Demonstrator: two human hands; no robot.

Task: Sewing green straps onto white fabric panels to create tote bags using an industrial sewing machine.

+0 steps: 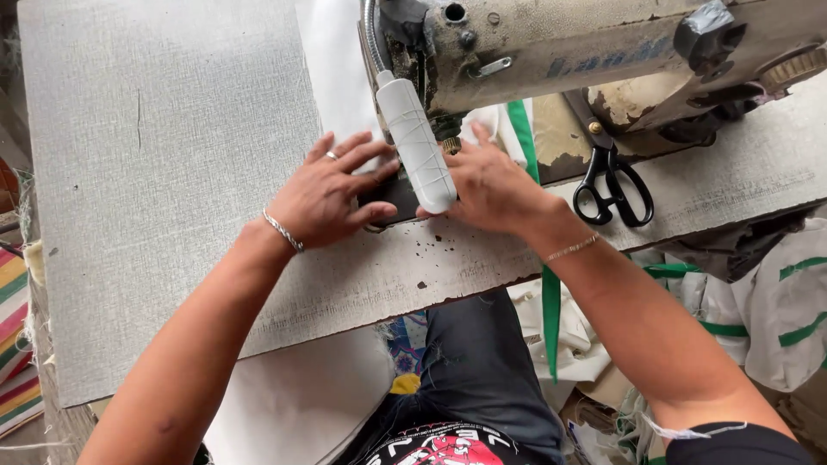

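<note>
1. The left hand (332, 194) lies flat and spread, palm down, fingers fanned toward the needle area of the sewing machine (594, 52). It grips nothing; it presses on the dark plate (392, 200) at the machine's base.

2. The right hand (491, 185) rests palm down just across from it, fingers together and pointing under the machine head. Whether the fingertips pinch anything I cannot tell, since the white lamp (416, 142) on its flexible neck hangs in front of them.

3. The white fabric with a green stripe (520, 129) sits just beyond the right hand, bunched behind the needle area, and the green strip (550, 323) runs down past the right wrist and off the table edge toward the lap.

4. As a judgement: the cloth seems positioned at the needle, with both hands steadying the spot, but no finished seam is visible, so the stitching looks hardly begun or paused.

5. Black scissors (613, 185) lie untouched on the grey table (172, 172) to the right; more green-striped white cloth (775, 301) is heaped lower right.
</note>
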